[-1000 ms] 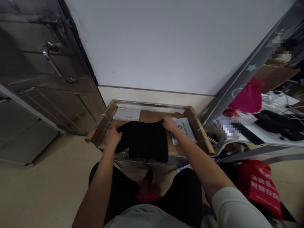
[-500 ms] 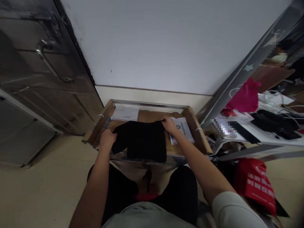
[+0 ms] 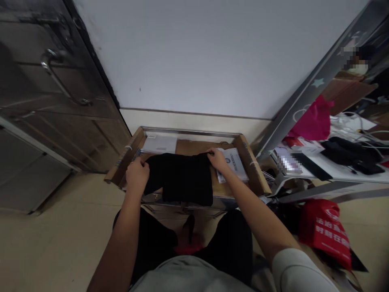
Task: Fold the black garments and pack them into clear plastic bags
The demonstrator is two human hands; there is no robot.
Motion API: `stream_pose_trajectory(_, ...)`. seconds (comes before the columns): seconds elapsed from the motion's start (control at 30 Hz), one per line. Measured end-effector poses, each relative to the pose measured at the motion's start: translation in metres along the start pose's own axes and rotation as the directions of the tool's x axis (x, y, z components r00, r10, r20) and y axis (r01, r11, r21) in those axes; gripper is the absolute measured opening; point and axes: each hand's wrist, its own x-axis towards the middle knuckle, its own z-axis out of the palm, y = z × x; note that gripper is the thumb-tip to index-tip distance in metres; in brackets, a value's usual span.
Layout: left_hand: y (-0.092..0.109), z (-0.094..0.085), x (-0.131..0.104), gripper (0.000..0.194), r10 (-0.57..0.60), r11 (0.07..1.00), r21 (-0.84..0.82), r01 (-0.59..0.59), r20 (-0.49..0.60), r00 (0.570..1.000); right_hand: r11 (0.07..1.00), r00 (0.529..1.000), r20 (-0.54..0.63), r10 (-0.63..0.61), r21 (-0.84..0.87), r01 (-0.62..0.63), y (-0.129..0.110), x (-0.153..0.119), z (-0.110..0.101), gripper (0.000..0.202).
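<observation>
A black cloth garment (image 3: pixel 187 178), its kind not clear, lies spread over the front of a shallow cardboard-sided tray (image 3: pixel 197 147). Its lower edge hangs past the tray's near side. At the garment's upper left, my left hand (image 3: pixel 137 175) is closed, with its fingertips pinching the edge. The upper right corner is pinched between the thumb and fingers of my right hand (image 3: pixel 217 159). Under and beside my right wrist lies a white printed packet (image 3: pixel 235 164). White flat sheets or packets (image 3: pixel 159 144) lie at the tray's back left.
Beyond the tray rises a white wall (image 3: pixel 197 61). A metal door with a handle (image 3: pixel 62 81) is at the left. On the right, a desk (image 3: pixel 343 170) holds a pink bag (image 3: pixel 314 121), cables and black items. A red bag (image 3: pixel 326 231) sits below it.
My left hand has moved slightly up along the garment's left edge, and that edge has shifted with it. My right hand stays at the upper right corner.
</observation>
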Motion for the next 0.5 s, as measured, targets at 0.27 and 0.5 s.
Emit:
stream_pose_trajectory(0.27,0.064,-0.002,-0.003,0.014,0.466,0.822,-0.449,-0.35,0.176,0.867,0.997,0.999,-0.009,0.032,0.075,-0.032,-0.002,0.005,0.002,0.02)
stream_pose_trajectory(0.5,0.094,0.015,-0.026,0.015,0.722,0.671,-0.585,-0.455,0.378,0.579,0.99,0.998,-0.035,0.056,0.134,-0.051,0.004,0.009,0.006,0.018)
